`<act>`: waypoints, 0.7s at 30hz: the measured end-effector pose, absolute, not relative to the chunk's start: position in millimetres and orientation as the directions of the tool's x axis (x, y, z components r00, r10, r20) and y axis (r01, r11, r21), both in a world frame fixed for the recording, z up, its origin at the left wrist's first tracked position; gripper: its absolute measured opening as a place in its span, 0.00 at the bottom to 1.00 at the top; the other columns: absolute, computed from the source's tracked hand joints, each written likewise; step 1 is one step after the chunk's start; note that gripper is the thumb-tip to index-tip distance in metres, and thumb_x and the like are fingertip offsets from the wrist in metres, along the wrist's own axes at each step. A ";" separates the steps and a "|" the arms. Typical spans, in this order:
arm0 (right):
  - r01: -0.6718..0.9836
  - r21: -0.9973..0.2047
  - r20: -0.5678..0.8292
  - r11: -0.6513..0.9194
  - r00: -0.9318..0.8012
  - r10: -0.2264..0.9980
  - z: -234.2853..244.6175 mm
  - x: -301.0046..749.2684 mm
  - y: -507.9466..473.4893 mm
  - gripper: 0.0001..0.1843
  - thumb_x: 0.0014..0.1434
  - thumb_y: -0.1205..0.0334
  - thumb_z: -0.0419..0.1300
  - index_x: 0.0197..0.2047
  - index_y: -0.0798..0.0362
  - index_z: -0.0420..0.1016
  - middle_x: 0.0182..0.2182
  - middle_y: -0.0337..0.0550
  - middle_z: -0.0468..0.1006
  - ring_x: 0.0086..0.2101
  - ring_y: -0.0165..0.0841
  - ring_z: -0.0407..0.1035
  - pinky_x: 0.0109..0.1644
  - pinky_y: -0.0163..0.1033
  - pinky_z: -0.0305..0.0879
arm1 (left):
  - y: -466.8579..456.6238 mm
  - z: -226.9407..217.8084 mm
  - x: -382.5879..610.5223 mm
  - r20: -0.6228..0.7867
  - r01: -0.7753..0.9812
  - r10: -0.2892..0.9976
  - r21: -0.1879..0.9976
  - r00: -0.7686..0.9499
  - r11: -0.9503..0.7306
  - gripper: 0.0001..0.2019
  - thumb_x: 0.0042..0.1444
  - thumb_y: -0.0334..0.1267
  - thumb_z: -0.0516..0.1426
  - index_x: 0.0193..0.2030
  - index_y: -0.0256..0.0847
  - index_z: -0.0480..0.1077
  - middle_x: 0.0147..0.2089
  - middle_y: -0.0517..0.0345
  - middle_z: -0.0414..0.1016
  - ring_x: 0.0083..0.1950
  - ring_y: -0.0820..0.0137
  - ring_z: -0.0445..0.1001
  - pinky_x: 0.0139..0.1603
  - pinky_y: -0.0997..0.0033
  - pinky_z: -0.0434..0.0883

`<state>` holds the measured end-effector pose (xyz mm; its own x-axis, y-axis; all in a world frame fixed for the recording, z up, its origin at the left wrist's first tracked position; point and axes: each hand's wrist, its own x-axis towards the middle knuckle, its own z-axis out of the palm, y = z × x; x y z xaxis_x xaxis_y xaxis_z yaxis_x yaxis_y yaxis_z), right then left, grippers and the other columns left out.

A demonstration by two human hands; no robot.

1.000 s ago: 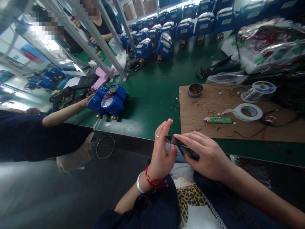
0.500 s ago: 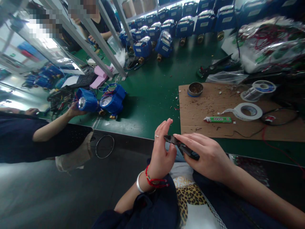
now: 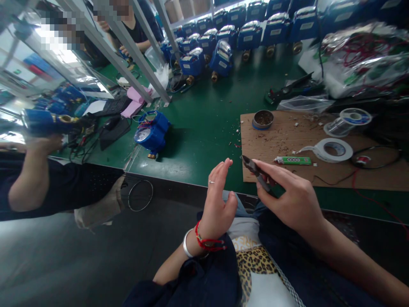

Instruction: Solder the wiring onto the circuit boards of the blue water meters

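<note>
Here, right fingers [image 3: 277, 172] around dark pliers [image 3: 252, 167], left fingers [image 3: 220, 172] straight and well apart from the thumb [image 3: 230, 207].

Pliers [image 3: 260, 177] drawn clear, blue meter [image 3: 40, 121] carried off

The right hand [image 3: 292, 194] has shifted toward 1 o'clock, taking the pliers away from the left hand [image 3: 219, 209]; a gap now parts them. A co-worker's hand [image 3: 44, 143] has moved the blue meter toward 9 o'clock, well apart from the second meter [image 3: 153, 132], its brass end [image 3: 66, 118] now facing 3 o'clock.
</note>
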<state>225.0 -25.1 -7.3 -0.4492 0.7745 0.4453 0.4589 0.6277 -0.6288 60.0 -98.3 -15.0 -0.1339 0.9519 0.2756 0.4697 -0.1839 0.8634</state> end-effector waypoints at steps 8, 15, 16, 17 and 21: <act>0.655 -0.488 0.332 0.577 -0.472 0.817 -57.0 222.9 13.3 0.28 0.55 0.67 0.58 0.60 0.58 0.68 0.53 0.52 0.75 0.52 0.45 0.68 0.58 0.53 0.63 | -99.2 -12.7 58.8 0.271 0.485 0.951 0.858 -0.148 -0.169 0.30 0.61 0.30 0.52 0.69 0.49 0.51 0.70 0.53 0.54 0.71 0.60 0.50 0.72 0.49 0.51; 0.718 -0.357 0.385 0.597 -0.469 0.795 -91.7 219.9 29.3 0.25 0.58 0.61 0.57 0.59 0.57 0.68 0.55 0.53 0.72 0.56 0.46 0.63 0.65 0.60 0.50 | -95.1 -5.2 46.9 0.367 0.563 0.905 0.804 -0.215 -0.192 0.20 0.69 0.37 0.42 0.50 0.47 0.75 0.66 0.58 0.63 0.70 0.61 0.53 0.70 0.47 0.53; 0.719 -0.346 0.404 0.603 -0.466 0.787 -95.2 219.5 30.0 0.25 0.59 0.60 0.57 0.59 0.57 0.68 0.56 0.53 0.72 0.58 0.47 0.62 0.66 0.61 0.48 | -92.4 -5.5 41.4 0.409 0.608 0.881 0.770 -0.238 -0.193 0.20 0.69 0.35 0.42 0.50 0.47 0.75 0.66 0.59 0.62 0.71 0.61 0.52 0.71 0.47 0.52; 0.716 -0.341 0.423 0.609 -0.462 0.780 -98.3 219.1 30.7 0.25 0.60 0.58 0.56 0.59 0.57 0.68 0.57 0.54 0.71 0.60 0.47 0.60 0.66 0.61 0.47 | -88.9 -6.5 33.6 0.451 0.658 0.852 0.731 -0.266 -0.181 0.19 0.68 0.33 0.43 0.54 0.48 0.73 0.68 0.59 0.58 0.71 0.61 0.50 0.71 0.47 0.51; 0.648 -0.390 0.510 0.654 -0.439 0.740 -105.8 218.2 32.6 0.23 0.62 0.56 0.56 0.58 0.55 0.69 0.58 0.52 0.70 0.61 0.45 0.60 0.67 0.60 0.48 | -70.0 -17.9 -28.4 0.557 0.818 0.737 0.575 -0.384 -0.008 0.32 0.60 0.25 0.50 0.70 0.50 0.48 0.75 0.56 0.34 0.75 0.60 0.35 0.74 0.48 0.43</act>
